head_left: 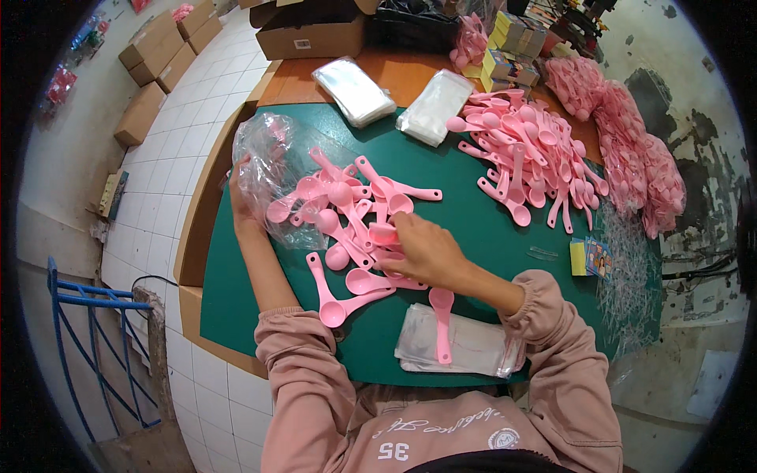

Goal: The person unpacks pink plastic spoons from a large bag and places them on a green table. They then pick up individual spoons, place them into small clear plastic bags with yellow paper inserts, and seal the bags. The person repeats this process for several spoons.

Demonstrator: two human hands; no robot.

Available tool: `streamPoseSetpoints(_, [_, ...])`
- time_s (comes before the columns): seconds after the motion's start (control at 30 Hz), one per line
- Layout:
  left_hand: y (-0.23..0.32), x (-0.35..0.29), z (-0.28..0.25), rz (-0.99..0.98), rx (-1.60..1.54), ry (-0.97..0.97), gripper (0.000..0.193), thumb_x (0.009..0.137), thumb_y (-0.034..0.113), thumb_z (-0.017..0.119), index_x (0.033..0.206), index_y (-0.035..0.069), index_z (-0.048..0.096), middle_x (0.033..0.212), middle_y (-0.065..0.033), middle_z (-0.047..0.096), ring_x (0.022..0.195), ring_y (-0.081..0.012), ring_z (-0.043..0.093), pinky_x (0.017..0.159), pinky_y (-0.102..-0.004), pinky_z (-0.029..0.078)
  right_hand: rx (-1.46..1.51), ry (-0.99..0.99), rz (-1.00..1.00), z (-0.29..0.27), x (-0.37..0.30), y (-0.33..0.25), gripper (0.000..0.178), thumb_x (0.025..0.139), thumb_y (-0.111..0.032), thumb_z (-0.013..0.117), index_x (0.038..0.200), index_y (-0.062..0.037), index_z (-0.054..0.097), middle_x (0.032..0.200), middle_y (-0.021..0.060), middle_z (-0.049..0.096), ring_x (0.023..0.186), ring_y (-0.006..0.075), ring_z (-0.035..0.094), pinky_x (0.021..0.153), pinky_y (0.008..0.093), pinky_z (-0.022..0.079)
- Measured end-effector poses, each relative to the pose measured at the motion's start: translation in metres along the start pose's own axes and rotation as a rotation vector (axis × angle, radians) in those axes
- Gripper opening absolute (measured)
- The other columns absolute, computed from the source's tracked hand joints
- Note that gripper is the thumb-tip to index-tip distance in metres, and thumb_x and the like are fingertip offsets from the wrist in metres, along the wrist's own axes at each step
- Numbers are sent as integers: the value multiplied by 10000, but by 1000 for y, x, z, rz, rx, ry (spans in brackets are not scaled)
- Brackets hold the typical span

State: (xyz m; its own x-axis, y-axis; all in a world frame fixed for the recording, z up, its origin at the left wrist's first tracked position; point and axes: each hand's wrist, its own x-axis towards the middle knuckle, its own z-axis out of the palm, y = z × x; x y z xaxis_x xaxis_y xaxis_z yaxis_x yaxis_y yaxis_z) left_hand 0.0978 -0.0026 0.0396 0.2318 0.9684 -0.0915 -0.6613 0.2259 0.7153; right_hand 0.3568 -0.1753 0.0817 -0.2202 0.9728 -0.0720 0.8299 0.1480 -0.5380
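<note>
The pink measuring spoons lie in a loose heap on the green work surface, between the two hands. Several at the heap's left edge show through the film of a clear plastic bag.

Right hand: positioned at the right side of the heap; fingers bent and closed on a pink spoon.

Left hand: in contact with the left side of the bag. Film partly hides the fingers; whether they are closed on it cannot be told.

A single pink spoon rests on a stack of clear sleeves at the near edge. Two further sleeve stacks, left and right, lie beyond the heap. A larger spoon pile occupies the far right. Outward of this pile are pink bagged bundles; nearer stands a small yellow-and-blue box, beside loose clear strips. An open cardboard box stands at the far edge.
</note>
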Motion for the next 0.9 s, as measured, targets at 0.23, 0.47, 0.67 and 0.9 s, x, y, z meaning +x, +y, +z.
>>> streamPoseSetpoints(0.23, [-4, 0, 10, 46, -26, -8, 548, 838, 252, 431, 1268, -79, 349, 1186, -217, 508, 1049, -293, 526, 876, -355, 421, 55, -104, 18, -16, 3, 27, 404, 658, -236, 660, 882, 34, 458, 852, 225, 562, 791, 403, 543, 685, 460, 427])
streamPoseSetpoints(0.47, [-1, -5, 9, 29, -14, 74, 559, 828, 251, 442, 1276, -70, 342, 1200, -212, 500, 1065, -290, 519, 877, -354, 421, 367, -500, 149, -125, -9, 48, 347, 738, -172, 649, 1027, -9, 548, 821, 32, 555, 746, 81, 492, 635, 243, 419])
streamPoseSetpoints(0.67, [-2, -5, 17, 23, 1, 83, 561, 825, 251, 446, 1275, -68, 345, 1200, -209, 501, 1065, -288, 520, 877, -352, 421, -388, 165, 183, -209, -2, 117, 331, 729, -226, 659, 957, -5, 564, 927, 116, 585, 823, 254, 556, 717, 318, 442])
streamPoseSetpoints(0.9, [-1, -2, 9, 16, 5, 81, 567, 821, 260, 454, 1275, -63, 349, 1204, -201, 500, 1062, -284, 523, 876, -345, 423, -90, 241, -283, -105, 40, 80, 439, 752, -277, 634, 1051, 20, 510, 1039, 187, 511, 936, 322, 504, 813, 402, 411])
